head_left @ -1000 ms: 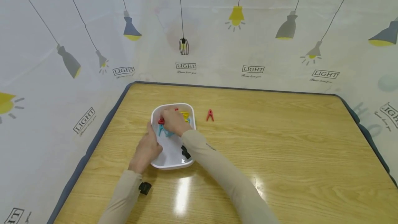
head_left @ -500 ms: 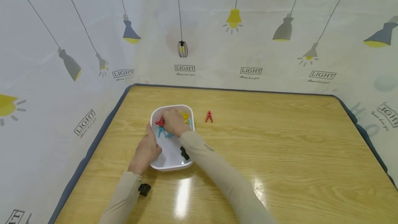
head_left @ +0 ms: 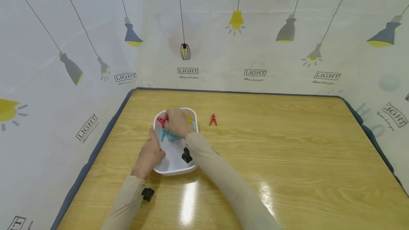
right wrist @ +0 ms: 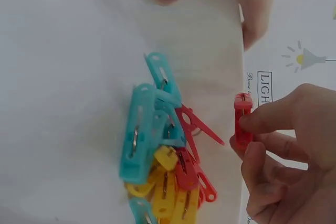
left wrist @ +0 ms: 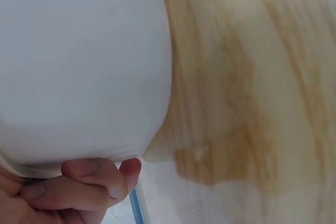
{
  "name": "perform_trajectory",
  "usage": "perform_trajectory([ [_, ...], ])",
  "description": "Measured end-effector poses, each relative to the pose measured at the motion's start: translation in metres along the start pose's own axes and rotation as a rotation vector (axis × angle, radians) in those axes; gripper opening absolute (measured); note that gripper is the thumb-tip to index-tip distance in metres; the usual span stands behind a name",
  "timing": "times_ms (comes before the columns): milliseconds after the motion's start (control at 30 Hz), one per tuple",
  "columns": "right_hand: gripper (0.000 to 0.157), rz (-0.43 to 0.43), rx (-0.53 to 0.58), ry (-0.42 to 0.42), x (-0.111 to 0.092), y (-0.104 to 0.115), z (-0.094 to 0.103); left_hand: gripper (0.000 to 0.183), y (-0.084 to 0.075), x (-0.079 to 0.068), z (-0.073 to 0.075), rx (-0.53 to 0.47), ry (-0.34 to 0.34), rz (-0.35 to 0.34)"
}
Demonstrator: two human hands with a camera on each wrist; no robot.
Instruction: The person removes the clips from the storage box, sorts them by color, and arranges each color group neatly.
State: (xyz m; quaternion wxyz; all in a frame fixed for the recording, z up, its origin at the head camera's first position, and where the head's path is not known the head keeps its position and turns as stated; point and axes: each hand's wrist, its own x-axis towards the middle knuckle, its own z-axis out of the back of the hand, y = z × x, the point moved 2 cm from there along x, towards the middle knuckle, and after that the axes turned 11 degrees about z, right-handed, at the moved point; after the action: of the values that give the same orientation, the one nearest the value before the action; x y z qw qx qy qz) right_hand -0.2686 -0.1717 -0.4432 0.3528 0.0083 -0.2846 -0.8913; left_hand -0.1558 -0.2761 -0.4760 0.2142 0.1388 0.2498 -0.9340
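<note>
A white plastic bin point(head_left: 174, 172) stands on the table. My left hand point(head_left: 149, 157) grips its left side, thumb over the rim and inside, fingers against the outer wall point(left wrist: 89, 77). Over the far end of the bin, my right hand point(head_left: 178, 121) pinches a red clothespin point(right wrist: 243, 121) between thumb and fingers, near the far-left rim. Beneath lie several clothespins in a pile: teal ones point(right wrist: 137, 140), yellow ones point(right wrist: 164, 191) and red ones point(right wrist: 186, 169). In the head view, my right hand hides part of this pile.
One red clothespin point(head_left: 213, 119) stands on the wooden table point(head_left: 287, 152), right of the bin. A black wrist camera point(head_left: 148, 194) sits at the left cuff, another black piece point(head_left: 186, 155) at the right cuff. A printed lamp-pattern curtain point(head_left: 217, 52) surrounds the table.
The right hand has shifted slightly toward the bin's far-left rim with the red clothespin, more of which now shows. The left hand keeps its grip. The head view has drifted a little.
</note>
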Motion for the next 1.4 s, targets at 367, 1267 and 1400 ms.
perform_trajectory([
  [367, 0.010, -0.050, 0.039, -0.025, -0.008, -0.013, 0.025, 0.101, -0.003, 0.000, -0.003, -0.002, 0.018, 0.027],
  [1267, 0.016, -0.103, 0.302, -0.233, -0.039, -0.071, 0.057, 0.099, -0.002, 0.000, -0.008, -0.008, 0.026, 0.030],
  [1400, 0.016, -0.098, 0.318, -0.274, -0.044, -0.078, 0.062, 0.099, -0.002, -0.002, -0.006, -0.006, 0.014, 0.020],
])
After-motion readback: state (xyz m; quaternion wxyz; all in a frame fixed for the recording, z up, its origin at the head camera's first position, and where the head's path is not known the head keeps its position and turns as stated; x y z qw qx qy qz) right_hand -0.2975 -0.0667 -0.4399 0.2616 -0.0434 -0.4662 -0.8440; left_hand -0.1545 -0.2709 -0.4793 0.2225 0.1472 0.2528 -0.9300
